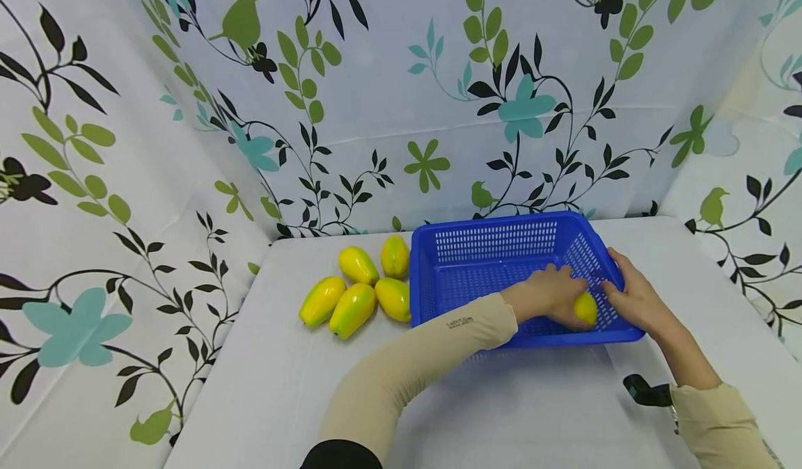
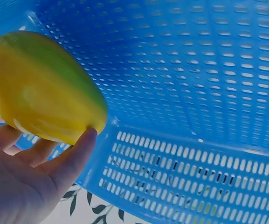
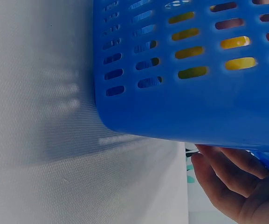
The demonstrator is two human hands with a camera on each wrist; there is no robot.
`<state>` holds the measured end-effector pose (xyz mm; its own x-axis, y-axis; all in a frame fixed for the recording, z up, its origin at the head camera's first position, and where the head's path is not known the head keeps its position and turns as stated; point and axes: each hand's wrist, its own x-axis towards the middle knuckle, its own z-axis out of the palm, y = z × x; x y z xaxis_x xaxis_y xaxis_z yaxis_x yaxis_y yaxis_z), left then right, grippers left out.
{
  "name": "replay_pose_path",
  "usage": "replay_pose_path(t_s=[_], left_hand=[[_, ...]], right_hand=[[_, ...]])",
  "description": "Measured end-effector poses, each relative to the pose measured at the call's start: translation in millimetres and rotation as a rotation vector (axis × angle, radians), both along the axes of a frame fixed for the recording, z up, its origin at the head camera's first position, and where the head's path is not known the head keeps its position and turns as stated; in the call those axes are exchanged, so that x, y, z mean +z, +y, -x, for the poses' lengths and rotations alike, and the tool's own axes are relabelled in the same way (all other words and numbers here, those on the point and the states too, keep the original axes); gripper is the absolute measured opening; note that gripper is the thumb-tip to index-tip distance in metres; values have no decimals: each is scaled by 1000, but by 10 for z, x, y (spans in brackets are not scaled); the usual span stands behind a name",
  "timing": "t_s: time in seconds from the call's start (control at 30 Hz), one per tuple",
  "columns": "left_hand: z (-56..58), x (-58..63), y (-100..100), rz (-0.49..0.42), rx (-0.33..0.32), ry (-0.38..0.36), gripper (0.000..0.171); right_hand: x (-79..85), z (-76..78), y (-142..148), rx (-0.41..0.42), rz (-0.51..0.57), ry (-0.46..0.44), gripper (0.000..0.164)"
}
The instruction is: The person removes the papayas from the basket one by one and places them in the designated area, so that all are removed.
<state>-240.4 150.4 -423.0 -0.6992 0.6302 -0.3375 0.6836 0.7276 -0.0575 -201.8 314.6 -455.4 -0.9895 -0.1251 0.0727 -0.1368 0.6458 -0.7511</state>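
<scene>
In the head view my left hand [image 1: 551,293] is inside a blue plastic basket [image 1: 495,227], at its right end. It holds a yellow-green papaya [image 1: 585,309], mostly covered by the hand there. The left wrist view shows the papaya [image 2: 41,88] large, its green streak upward, with fingers [image 2: 76,156] curled under and around it. My right hand [image 1: 639,302] grips the basket's right rim, thumb over the edge. In the right wrist view its fingers [image 3: 223,172] bend at the rim, and yellow shows through the slots of the basket wall [image 3: 171,112].
Several more papayas [image 1: 353,310] lie grouped on the white table [image 1: 263,385], left of the basket. Patterned cloth [image 1: 376,107] hangs behind the table and on both sides. A small black device [image 1: 647,391] sits at my right wrist.
</scene>
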Motion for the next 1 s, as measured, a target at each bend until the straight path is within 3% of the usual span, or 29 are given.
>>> replay_pose_path(t_s=[0.5, 1.0], left_hand=[[20, 117, -350, -57, 27, 73, 75], [13, 220, -878, -148, 74, 162, 73]], right_hand=[[0, 3, -30, -13, -7, -16, 67], [-26, 12, -21, -5, 17, -4, 68]])
